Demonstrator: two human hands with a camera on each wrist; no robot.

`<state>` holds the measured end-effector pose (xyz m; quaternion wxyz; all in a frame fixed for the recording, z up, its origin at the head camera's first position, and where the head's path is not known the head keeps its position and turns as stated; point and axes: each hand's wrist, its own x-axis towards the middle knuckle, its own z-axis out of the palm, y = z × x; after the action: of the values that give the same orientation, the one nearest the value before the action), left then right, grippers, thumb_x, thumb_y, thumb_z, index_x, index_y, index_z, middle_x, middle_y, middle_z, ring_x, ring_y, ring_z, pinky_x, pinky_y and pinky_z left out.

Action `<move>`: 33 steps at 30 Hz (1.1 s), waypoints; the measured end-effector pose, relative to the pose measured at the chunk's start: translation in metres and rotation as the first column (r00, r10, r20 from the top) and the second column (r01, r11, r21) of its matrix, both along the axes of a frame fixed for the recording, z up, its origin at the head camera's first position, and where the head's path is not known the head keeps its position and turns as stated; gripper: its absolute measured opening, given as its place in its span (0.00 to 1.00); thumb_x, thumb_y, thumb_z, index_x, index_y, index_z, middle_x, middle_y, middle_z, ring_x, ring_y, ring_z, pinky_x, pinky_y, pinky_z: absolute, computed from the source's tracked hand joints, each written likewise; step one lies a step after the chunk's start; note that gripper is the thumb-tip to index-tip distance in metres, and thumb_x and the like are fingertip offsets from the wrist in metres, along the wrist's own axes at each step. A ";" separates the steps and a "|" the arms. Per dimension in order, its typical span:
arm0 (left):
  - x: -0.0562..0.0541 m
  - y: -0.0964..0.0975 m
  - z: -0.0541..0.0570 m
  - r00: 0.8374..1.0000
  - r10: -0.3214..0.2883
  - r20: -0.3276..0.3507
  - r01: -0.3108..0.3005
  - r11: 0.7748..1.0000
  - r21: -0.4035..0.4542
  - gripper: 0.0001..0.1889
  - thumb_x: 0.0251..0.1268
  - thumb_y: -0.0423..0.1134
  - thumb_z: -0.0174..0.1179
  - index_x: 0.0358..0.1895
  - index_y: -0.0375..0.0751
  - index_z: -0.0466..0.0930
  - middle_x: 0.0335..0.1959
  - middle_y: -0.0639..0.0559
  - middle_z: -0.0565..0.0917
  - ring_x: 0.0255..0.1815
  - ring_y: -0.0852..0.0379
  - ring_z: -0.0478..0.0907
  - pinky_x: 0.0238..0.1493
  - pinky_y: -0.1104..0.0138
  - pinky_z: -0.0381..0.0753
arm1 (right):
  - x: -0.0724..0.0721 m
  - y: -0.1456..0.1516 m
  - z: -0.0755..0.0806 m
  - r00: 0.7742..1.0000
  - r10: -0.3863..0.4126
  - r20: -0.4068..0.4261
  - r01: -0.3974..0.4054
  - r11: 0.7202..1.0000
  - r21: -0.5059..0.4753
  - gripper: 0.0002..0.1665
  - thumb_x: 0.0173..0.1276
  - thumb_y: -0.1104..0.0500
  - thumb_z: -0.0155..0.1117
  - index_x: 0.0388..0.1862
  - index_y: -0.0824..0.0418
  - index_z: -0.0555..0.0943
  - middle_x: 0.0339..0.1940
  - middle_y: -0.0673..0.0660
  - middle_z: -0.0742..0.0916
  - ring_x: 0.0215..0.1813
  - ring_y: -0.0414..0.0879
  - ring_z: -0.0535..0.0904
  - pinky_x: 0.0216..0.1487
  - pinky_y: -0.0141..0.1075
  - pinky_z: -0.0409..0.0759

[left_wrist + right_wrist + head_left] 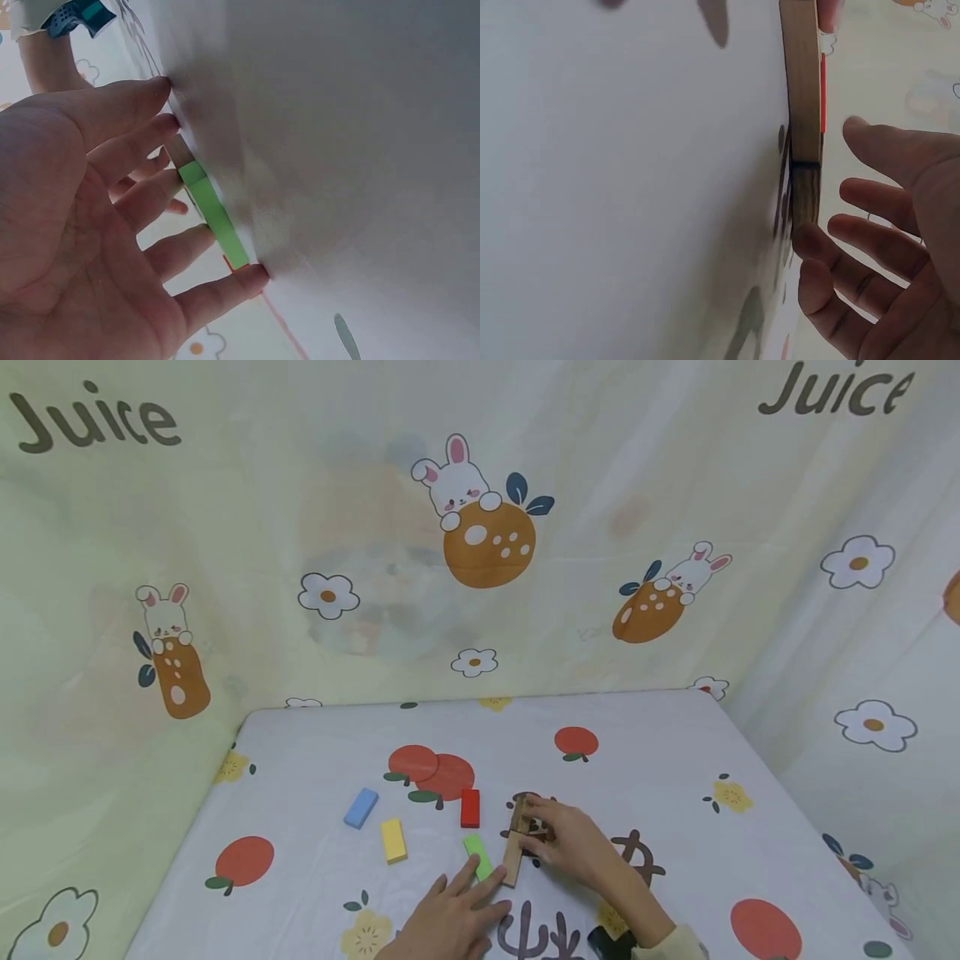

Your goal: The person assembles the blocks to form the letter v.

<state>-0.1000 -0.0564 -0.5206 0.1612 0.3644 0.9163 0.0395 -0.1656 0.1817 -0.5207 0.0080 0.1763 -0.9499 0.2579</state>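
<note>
My left hand lies with fingers spread by the near end of a green block. In the left wrist view its fingertips rest close to the green block, not curled round it. My right hand is beside two wooden blocks laid end to end: a pale wooden block nearer me and a darker brown wooden block beyond it. From the right wrist view, loosely bent fingers meet the end of the darker block, while the thumb stands apart.
A red block lies beyond the green one. Farther left are a yellow block and a blue block. A printed white cloth covers the table, and printed curtains rise behind and at the sides.
</note>
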 end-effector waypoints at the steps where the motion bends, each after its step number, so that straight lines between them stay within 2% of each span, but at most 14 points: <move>1: 0.000 0.000 0.000 1.000 0.000 -0.002 0.000 1.000 0.001 0.25 0.76 0.55 0.62 0.73 0.73 0.75 0.85 0.67 0.62 0.87 0.45 0.60 0.71 0.42 0.80 | 0.000 -0.001 0.000 1.000 0.008 -0.002 -0.008 1.000 -0.006 0.25 0.69 0.49 0.76 0.62 0.56 0.87 0.72 0.59 0.85 0.63 0.54 0.88 0.61 0.50 0.88; 3: 0.000 0.000 0.000 1.000 -0.001 -0.004 0.001 1.000 0.001 0.25 0.76 0.55 0.62 0.73 0.73 0.75 0.85 0.67 0.62 0.87 0.45 0.60 0.72 0.42 0.80 | -0.002 -0.002 0.000 0.999 0.029 -0.015 -0.029 0.999 -0.015 0.23 0.70 0.50 0.76 0.60 0.56 0.88 0.71 0.59 0.85 0.69 0.57 0.85 0.66 0.54 0.85; 5: 0.000 0.000 -0.001 1.000 -0.001 -0.001 0.001 1.000 0.000 0.25 0.76 0.55 0.62 0.73 0.73 0.74 0.85 0.67 0.62 0.88 0.46 0.59 0.72 0.42 0.80 | -0.004 -0.003 -0.001 0.998 0.046 -0.031 -0.046 0.999 -0.014 0.21 0.70 0.51 0.75 0.58 0.56 0.88 0.70 0.59 0.86 0.70 0.57 0.84 0.67 0.55 0.84; 12: -0.001 0.000 -0.002 1.000 -0.012 0.010 0.012 1.000 0.019 0.24 0.77 0.55 0.62 0.73 0.73 0.75 0.86 0.67 0.62 0.87 0.45 0.59 0.71 0.41 0.80 | -0.004 -0.004 -0.004 0.999 0.042 -0.033 -0.041 0.999 0.024 0.21 0.70 0.50 0.75 0.56 0.60 0.89 0.70 0.63 0.85 0.67 0.62 0.86 0.67 0.59 0.83; 16: -0.001 0.000 -0.001 1.000 -0.006 0.009 0.006 1.000 0.012 0.24 0.77 0.55 0.62 0.73 0.73 0.75 0.85 0.67 0.62 0.88 0.45 0.59 0.71 0.41 0.80 | -0.006 -0.006 -0.003 0.998 0.045 -0.046 -0.044 0.999 0.028 0.19 0.69 0.50 0.76 0.53 0.59 0.90 0.69 0.63 0.86 0.66 0.61 0.86 0.66 0.58 0.84; 18: -0.001 0.000 -0.001 1.000 -0.003 0.012 0.003 1.000 0.017 0.24 0.77 0.55 0.62 0.73 0.73 0.75 0.85 0.66 0.62 0.87 0.45 0.59 0.71 0.41 0.80 | -0.007 -0.007 -0.002 0.999 0.033 -0.036 -0.033 0.999 0.014 0.18 0.69 0.51 0.77 0.52 0.59 0.90 0.68 0.63 0.87 0.66 0.60 0.86 0.66 0.57 0.84; 22: 0.000 -0.001 -0.001 1.000 -0.005 0.005 0.005 1.000 0.020 0.24 0.77 0.54 0.62 0.73 0.72 0.75 0.85 0.66 0.63 0.87 0.44 0.60 0.71 0.41 0.80 | -0.010 -0.012 -0.001 1.000 -0.010 -0.013 0.010 0.999 -0.040 0.19 0.68 0.53 0.77 0.54 0.59 0.90 0.66 0.60 0.88 0.68 0.58 0.85 0.68 0.56 0.83; 25: 0.000 -0.001 0.000 1.000 -0.002 0.003 0.002 1.000 0.010 0.24 0.76 0.55 0.62 0.73 0.72 0.75 0.85 0.66 0.63 0.87 0.45 0.60 0.71 0.41 0.80 | -0.014 -0.017 0.001 1.000 -0.012 -0.013 0.011 0.998 -0.064 0.21 0.68 0.54 0.77 0.57 0.59 0.89 0.64 0.59 0.89 0.67 0.56 0.85 0.68 0.55 0.84; 27: 0.000 -0.001 0.000 1.000 0.002 0.004 -0.002 1.000 0.002 0.24 0.76 0.55 0.62 0.73 0.73 0.75 0.85 0.67 0.63 0.87 0.46 0.60 0.71 0.42 0.81 | -0.018 -0.020 0.002 1.000 0.007 -0.009 -0.008 0.997 -0.080 0.21 0.68 0.54 0.78 0.58 0.59 0.89 0.62 0.58 0.90 0.59 0.53 0.88 0.62 0.50 0.88; 29: 0.000 -0.001 0.000 1.000 0.004 0.006 -0.004 1.000 -0.002 0.24 0.76 0.55 0.62 0.73 0.73 0.75 0.85 0.67 0.63 0.87 0.46 0.60 0.71 0.42 0.80 | -0.021 -0.024 0.002 1.000 0.022 -0.006 -0.023 0.997 -0.079 0.22 0.67 0.54 0.78 0.59 0.58 0.88 0.62 0.56 0.90 0.50 0.46 0.87 0.54 0.40 0.89; 31: 0.000 -0.001 0.000 1.000 0.002 0.005 -0.002 1.000 0.000 0.25 0.76 0.55 0.62 0.73 0.73 0.75 0.85 0.67 0.62 0.87 0.46 0.60 0.71 0.42 0.80 | -0.024 -0.027 0.002 0.999 0.035 0.008 -0.035 0.996 -0.081 0.24 0.67 0.53 0.78 0.61 0.57 0.88 0.62 0.55 0.91 0.41 0.40 0.83 0.44 0.31 0.86; 33: 0.000 -0.001 0.000 1.000 -0.005 -0.002 0.006 1.000 0.007 0.25 0.76 0.55 0.62 0.73 0.72 0.75 0.85 0.66 0.62 0.87 0.45 0.60 0.71 0.42 0.80 | -0.027 -0.031 0.001 0.999 0.049 0.016 -0.047 0.996 -0.072 0.26 0.67 0.53 0.79 0.63 0.57 0.87 0.63 0.54 0.90 0.36 0.38 0.80 0.39 0.28 0.83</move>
<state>-0.1002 -0.0574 -0.5211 0.1589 0.3676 0.9154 0.0418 -0.1930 0.1508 -0.5194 -0.0004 0.1964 -0.9356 0.2934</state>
